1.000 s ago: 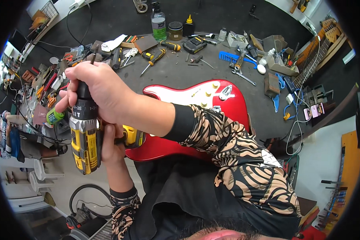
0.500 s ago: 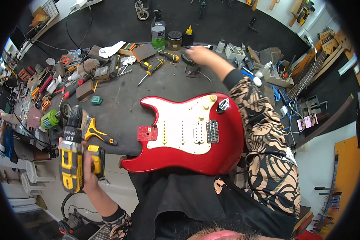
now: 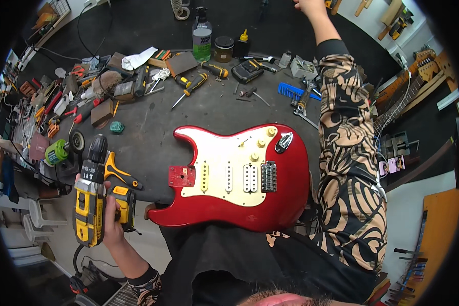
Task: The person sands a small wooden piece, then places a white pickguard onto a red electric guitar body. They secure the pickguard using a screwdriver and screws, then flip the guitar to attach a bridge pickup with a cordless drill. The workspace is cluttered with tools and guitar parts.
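Observation:
My left hand (image 3: 112, 224) grips a yellow and black cordless drill (image 3: 89, 196) at the bench's near left edge, chuck pointing away from me. A red electric guitar body (image 3: 239, 176) with a white pickguard lies flat on the dark bench in front of me, neck pocket toward the drill. My right hand (image 3: 308, 6) reaches far over the bench to the top of the view, its patterned sleeve (image 3: 344, 132) stretched along the guitar's right side; the fingers are cut off by the rim, so what they hold is hidden.
Screwdrivers (image 3: 191, 86), a spray bottle (image 3: 202, 34), a jar (image 3: 223, 49), a blue comb (image 3: 290, 92) and pliers (image 3: 301, 104) litter the far bench. Tools crowd the left edge beside a green-taped roller (image 3: 58, 151). Guitar necks (image 3: 410, 97) lean at the right.
My right hand left the drill and swung across the bench to the far top. The drill dropped to the near left edge, held by the left hand alone, uncovering the guitar.

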A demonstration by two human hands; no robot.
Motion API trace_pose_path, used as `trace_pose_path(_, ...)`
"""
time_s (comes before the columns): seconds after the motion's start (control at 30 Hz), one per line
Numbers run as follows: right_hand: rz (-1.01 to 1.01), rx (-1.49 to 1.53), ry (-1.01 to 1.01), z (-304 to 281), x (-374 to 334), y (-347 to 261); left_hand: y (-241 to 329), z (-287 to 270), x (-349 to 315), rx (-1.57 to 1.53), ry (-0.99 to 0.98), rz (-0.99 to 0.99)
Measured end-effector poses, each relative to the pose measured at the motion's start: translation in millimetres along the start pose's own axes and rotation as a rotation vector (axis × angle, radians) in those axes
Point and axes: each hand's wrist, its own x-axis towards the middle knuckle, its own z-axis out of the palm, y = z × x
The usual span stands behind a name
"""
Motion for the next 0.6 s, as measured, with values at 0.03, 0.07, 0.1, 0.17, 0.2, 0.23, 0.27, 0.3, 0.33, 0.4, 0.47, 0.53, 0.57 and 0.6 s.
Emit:
trace_pose_path(0.03, 0.110, 0.183, 0.056, 13, 1, -9, 2, 1, -3, -0.002, 0.007, -0.028)
trace_pose_path(0.07, 0.223, 0.364, 0.108, 26, -2, -27, 7, 3, -7, 0.025, 0.026, -0.040)
trace_pose_path(0.1, 0.214, 0.094, 0.158, 39, -13, -52, 7, -2, -10, 0.073, 0.034, -0.026)
trace_pose_path(0.17, -0.252, -1.068, -0.055, -27, 11, 19, -6, 16, 0, 0.010, -0.058, -0.050)
trace_pose_path(0.2, -0.321, -1.305, -0.064, -12, 10, 13, -5, 15, -3, 0.017, -0.038, -0.065)
trace_pose_path(0.23, -0.395, -1.548, -0.056, -6, 7, 6, -4, 14, -5, 0.015, -0.025, -0.079)
trace_pose_path(0.27, -0.205, -1.172, 0.055, 18, -9, -29, 1, 10, -11, 0.034, 0.005, -0.092)
trace_pose_path(0.3, -0.011, -0.810, 0.153, 26, -27, -66, 1, 5, -14, 0.067, 0.034, -0.117)
trace_pose_path(0.33, 0.183, -0.460, 0.247, 21, -45, -85, 1, 7, -14, 0.062, 0.026, -0.113)
trace_pose_path(0.4, 0.130, -0.641, 0.290, 5, -73, -91, -3, 12, -10, 0.034, 0.003, -0.102)
trace_pose_path(0.47, 0.060, -0.693, 0.233, 6, -105, -102, -6, 11, -6, 0.003, -0.011, -0.115)
trace_pose_path(0.53, -0.017, -0.574, 0.071, 34, -140, -109, -3, 6, -7, 0.006, -0.002, -0.110)
trace_pose_path(0.57, 0.031, -0.520, -0.070, 48, -154, -107, -5, 2, -6, -0.006, -0.005, -0.107)
trace_pose_path(0.6, 0.076, -0.478, -0.207, 57, -167, -105, -8, -1, -5, -0.031, -0.011, -0.107)
